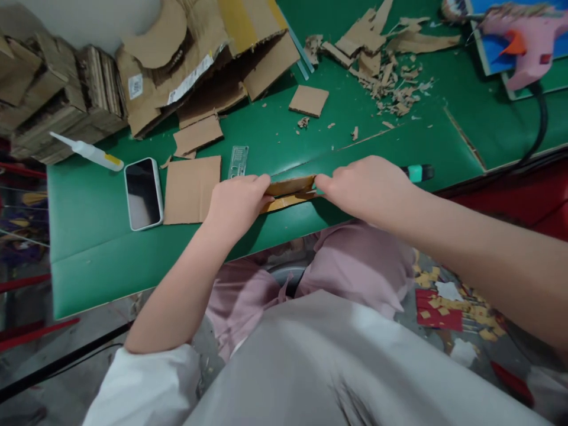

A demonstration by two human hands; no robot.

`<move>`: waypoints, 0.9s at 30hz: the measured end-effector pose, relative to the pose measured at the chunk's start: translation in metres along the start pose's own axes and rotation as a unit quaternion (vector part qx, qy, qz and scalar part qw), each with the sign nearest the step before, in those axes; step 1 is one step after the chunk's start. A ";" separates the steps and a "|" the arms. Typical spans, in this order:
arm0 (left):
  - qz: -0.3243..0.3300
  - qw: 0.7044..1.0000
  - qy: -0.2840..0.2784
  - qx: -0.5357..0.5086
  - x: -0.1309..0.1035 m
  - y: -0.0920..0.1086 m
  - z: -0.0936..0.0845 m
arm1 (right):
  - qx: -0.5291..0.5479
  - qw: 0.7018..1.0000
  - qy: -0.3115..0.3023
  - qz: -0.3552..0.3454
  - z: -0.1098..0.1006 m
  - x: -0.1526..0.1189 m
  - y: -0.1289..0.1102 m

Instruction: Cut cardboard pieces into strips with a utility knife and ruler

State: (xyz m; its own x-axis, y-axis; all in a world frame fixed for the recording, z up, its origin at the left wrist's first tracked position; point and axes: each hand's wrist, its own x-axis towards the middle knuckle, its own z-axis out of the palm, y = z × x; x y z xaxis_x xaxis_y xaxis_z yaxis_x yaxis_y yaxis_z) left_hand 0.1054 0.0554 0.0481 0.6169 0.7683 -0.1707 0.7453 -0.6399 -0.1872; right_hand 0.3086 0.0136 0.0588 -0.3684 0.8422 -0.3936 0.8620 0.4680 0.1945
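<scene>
My left hand (242, 204) pinches the left end of a folded cardboard strip (290, 188) at the table's front edge, thumb and fingers closed on it. At the strip's other end my right hand (364, 183) is closed in a fist. A bit of a teal-green tool (318, 189) with a thin pale tip shows at its fingertips, against the cardboard; the rest is hidden in the hand. Beyond the right wrist a teal and black handle end (418, 173) sticks out; whether it belongs to that tool I cannot tell. A cardboard square (190, 190) lies beside my left hand.
Left on the green table (97, 254) lie a phone (144, 195) and a white glue-like bottle (91, 152). A clear stencil ruler (238, 161), cardboard sheets (195, 83) and scraps (386, 71) lie farther back. A pink glue gun (528, 44) with a black cord sits at right.
</scene>
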 end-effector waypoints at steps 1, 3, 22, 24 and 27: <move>0.000 1.000 0.004 0.001 -0.001 0.003 0.000 | -0.003 1.000 -0.004 0.000 -0.001 0.001 0.000; 0.003 1.000 0.016 0.001 -0.003 0.009 0.000 | -0.010 1.000 -0.008 0.005 -0.001 0.000 0.002; 0.053 0.949 0.281 -0.132 -0.025 0.054 0.027 | -0.012 1.000 0.015 -0.010 0.004 -0.004 0.012; 0.076 0.946 0.281 -0.140 -0.028 0.067 0.039 | -0.015 1.000 0.008 -0.011 0.003 -0.004 0.012; 0.037 0.956 0.265 -0.121 -0.026 0.081 0.050 | -0.024 1.000 0.003 -0.020 -0.002 -0.001 0.015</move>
State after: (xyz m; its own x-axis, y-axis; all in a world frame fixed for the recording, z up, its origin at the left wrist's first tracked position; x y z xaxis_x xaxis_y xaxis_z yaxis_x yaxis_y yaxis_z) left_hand 0.1371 -0.0174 -0.0107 0.6638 0.6608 0.3504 0.6924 -0.7201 0.0464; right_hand 0.3207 0.0202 0.0641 -0.4042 0.8246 -0.3958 0.8288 0.5132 0.2228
